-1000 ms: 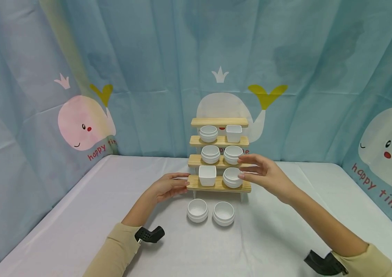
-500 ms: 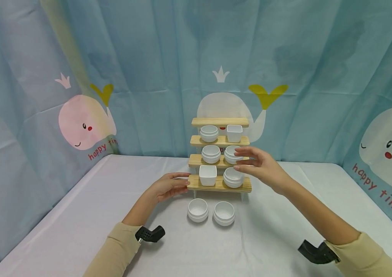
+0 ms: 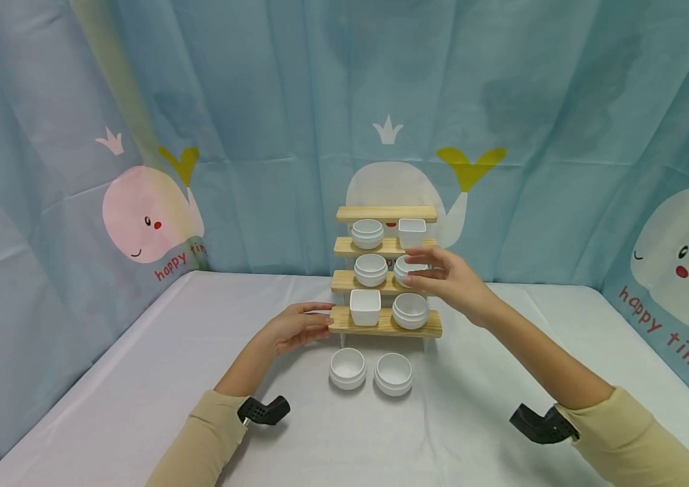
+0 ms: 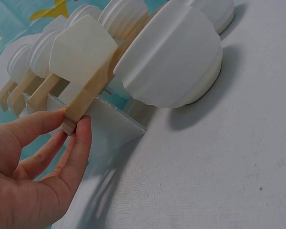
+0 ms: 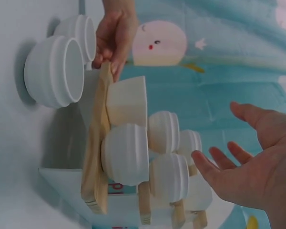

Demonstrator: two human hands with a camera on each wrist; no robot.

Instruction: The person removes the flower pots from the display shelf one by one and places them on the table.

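- At the left end of the lowest plank (image 3: pixel 389 329), left hand (image 3: pixel 296 329) clamped on the wood in a pinch, thumb on one side and fingertips (image 4: pixel 84 131) on the other.
- Before the second tier, right hand (image 3: pixel 451 281) with digits apart and loosely bent, just beside the second-tier right bowl (image 3: pixel 400 270) and partly across it in the head view. Contact between fingers and bowl: impossible to tell.
- On the worktop (image 3: pixel 296 439), stepped stand (image 3: pixel 387 214) of four pale wooden planks with white side panels (image 4: pixel 115 128), upright, close to the curtain (image 3: pixel 259 88).
- On the lowest plank, square white cup (image 3: pixel 365 308) to the left, round white bowl (image 3: pixel 410 311) to the right, both upright.
- One tier up, second-tier left bowl (image 3: pixel 371 270), round and ribbed, beside its right-hand match.
- On the third tier, small round bowl (image 3: pixel 367 234) at left and small square cup (image 3: pixel 411 233) at right.
- In front of the stand, directly on the worktop, two loose bowls (image 3: pixel 347 370) (image 3: pixel 393 375), white, upright, side by side with a narrow gap between.
- At both wrists, black cameras (image 3: pixel 263 410) by beige sleeves (image 3: pixel 198 439).
- Across the curtain, light blue with folds, printed whales (image 3: pixel 148 215) and crowns (image 3: pixel 388 131).
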